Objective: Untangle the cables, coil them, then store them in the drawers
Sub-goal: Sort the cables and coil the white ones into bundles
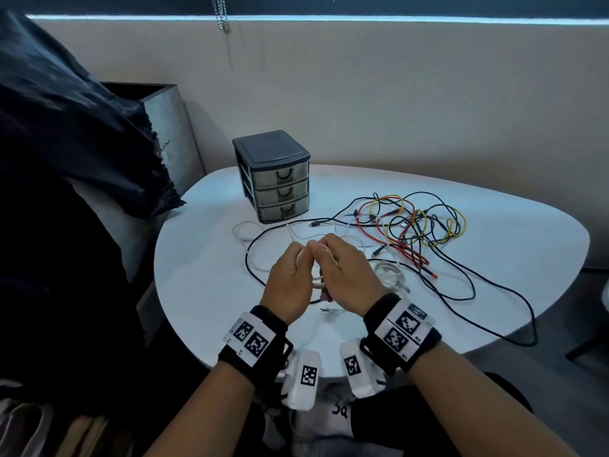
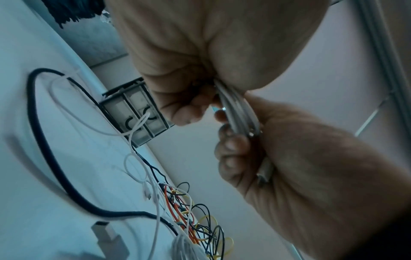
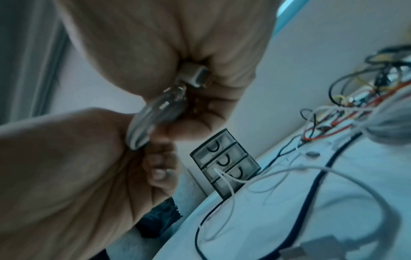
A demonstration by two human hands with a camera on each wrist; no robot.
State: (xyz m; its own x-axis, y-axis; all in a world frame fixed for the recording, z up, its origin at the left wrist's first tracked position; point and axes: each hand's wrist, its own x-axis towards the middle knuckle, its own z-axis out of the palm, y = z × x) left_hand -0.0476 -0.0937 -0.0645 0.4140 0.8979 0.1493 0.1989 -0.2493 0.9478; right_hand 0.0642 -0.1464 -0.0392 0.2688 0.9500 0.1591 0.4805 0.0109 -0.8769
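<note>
White table [image 1: 204,291] under a beige wall: near the front edge, left hand [image 1: 290,285] and right hand [image 1: 346,275] grip a white cable [image 1: 317,281], keeping its loops gathered. Closed drawers [image 1: 283,192] wait farther back.

From the head camera we are looking forward and down over both wrists onto the white table [image 1: 204,291], with the drawer unit [image 1: 275,176] farther back by the wall. From each wrist camera we are peering up along the palm, very close, with tilted horizons. All three views are sharing the drawer unit [image 2: 133,112] [image 3: 224,165], the table [image 2: 26,167] [image 3: 333,219] and the tangled cables [image 1: 415,225] [image 2: 195,219] [image 3: 360,98].
</note>
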